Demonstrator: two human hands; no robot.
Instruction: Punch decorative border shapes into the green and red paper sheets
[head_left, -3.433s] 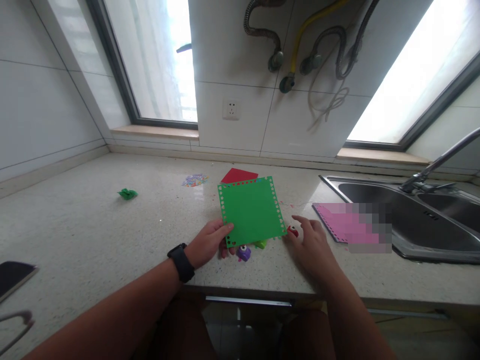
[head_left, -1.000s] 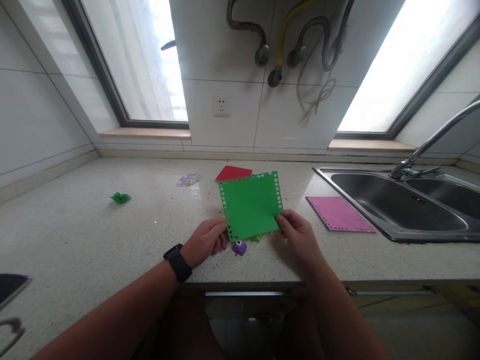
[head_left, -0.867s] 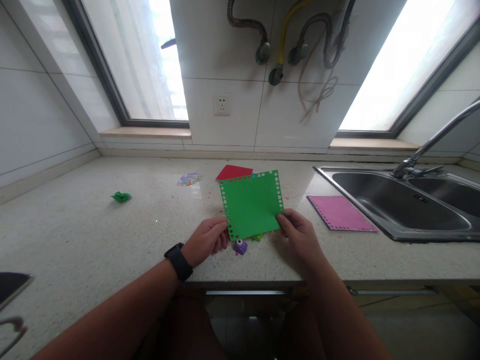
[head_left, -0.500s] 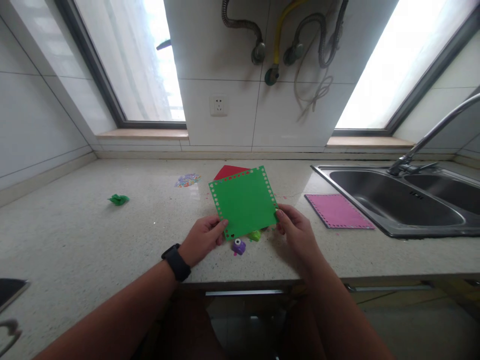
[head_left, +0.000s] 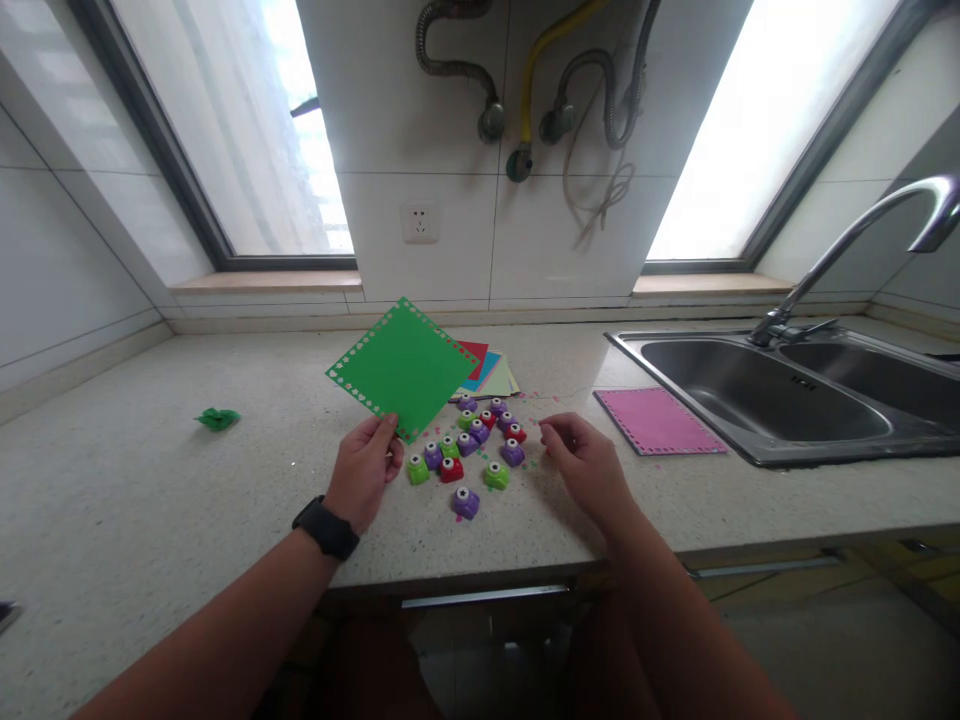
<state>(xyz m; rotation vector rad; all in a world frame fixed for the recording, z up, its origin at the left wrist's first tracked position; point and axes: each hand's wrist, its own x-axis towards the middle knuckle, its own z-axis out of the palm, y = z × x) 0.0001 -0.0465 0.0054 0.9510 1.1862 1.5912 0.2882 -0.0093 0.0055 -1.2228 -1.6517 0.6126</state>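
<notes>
My left hand (head_left: 365,470), with a dark watch on its wrist, pinches a green paper sheet (head_left: 405,365) by its near corner. The sheet is raised and turned like a diamond; small shapes are punched along its visible edges. My right hand (head_left: 585,465) is off the sheet, fingers loosely curled with thumb and forefinger slightly apart. A bit of red shows under its fingertips, too hidden to name. Between the hands stand several small craft punches: a purple punch (head_left: 466,502) nearest me, a green punch (head_left: 496,475) and a red punch (head_left: 451,469) among them.
Red paper (head_left: 474,357), blue paper and pale sheets lie behind the punches. A pink punched sheet (head_left: 660,420) rests beside the steel sink (head_left: 750,455) with its faucet (head_left: 832,260). Crumpled green material (head_left: 217,419) lies at left. Tiny paper bits are scattered around the punches.
My right hand has let go of the green sheet. My left hand has swung the sheet left and rotated it, uncovering the punches and the coloured papers. The view has shifted slightly.
</notes>
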